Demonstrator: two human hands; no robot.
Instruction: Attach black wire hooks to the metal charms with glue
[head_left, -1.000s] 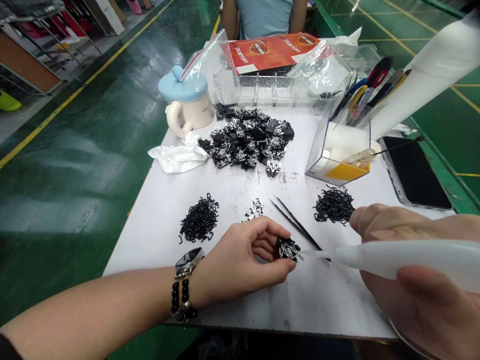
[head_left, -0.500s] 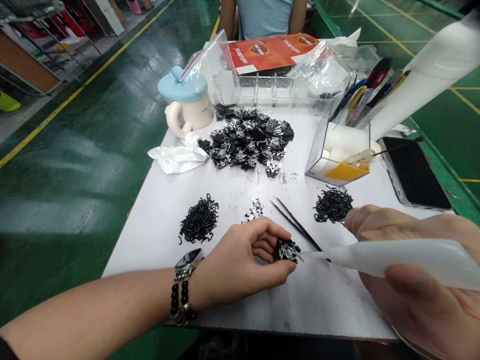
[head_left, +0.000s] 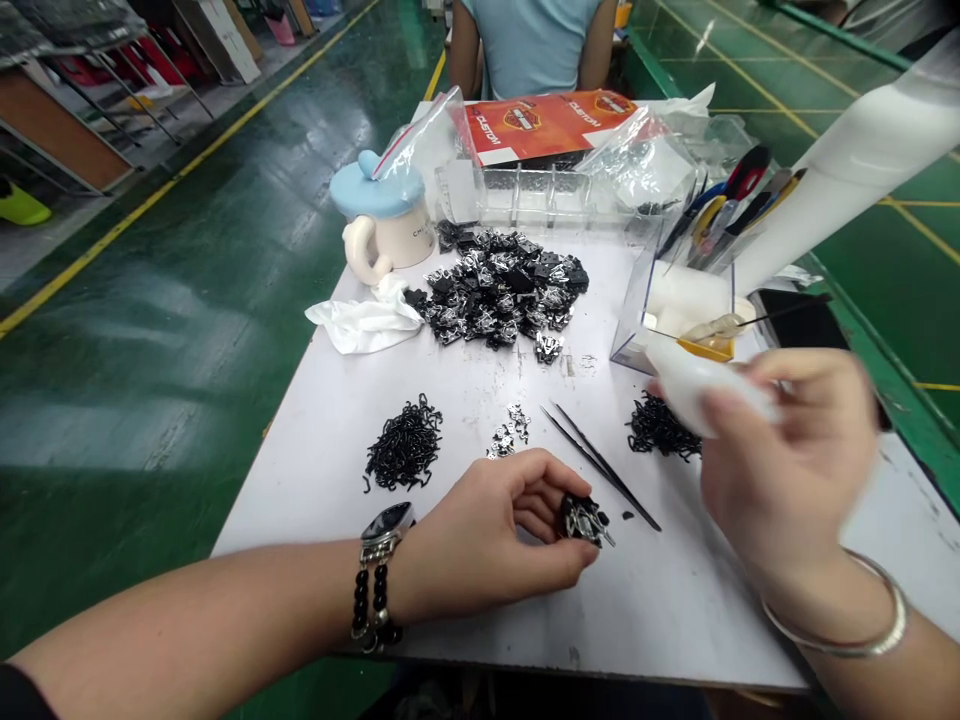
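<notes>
My left hand point(head_left: 517, 530) is closed on a small black and silver metal-and-plastic part point(head_left: 586, 521), held between thumb and fingers just above the white table. My right hand point(head_left: 795, 470), blurred by motion, grips a translucent white squeeze bottle point(head_left: 701, 385) near the clear holder. Black tweezers point(head_left: 604, 465) lie slantwise beyond the held part, with a tiny black piece point(head_left: 628, 515) beside them. Small silver plates point(head_left: 510, 430) lie past my left hand. Black bent pieces form a left pile point(head_left: 405, 443) and a right pile point(head_left: 660, 425), the latter partly hidden by my right hand.
A heap of black and silver parts point(head_left: 502, 285) covers the table's middle. Around it stand a lidded mug point(head_left: 390, 225), crumpled tissue point(head_left: 367, 322), a clear tray point(head_left: 532, 195) and a tool holder point(head_left: 634, 315). A phone point(head_left: 806, 325) lies at right; a person point(head_left: 531, 45) sits ahead.
My right hand has lifted the squeeze bottle away from the held part, up and toward the tool holder, turning it. My left hand still holds the part. The view has shifted slightly.
</notes>
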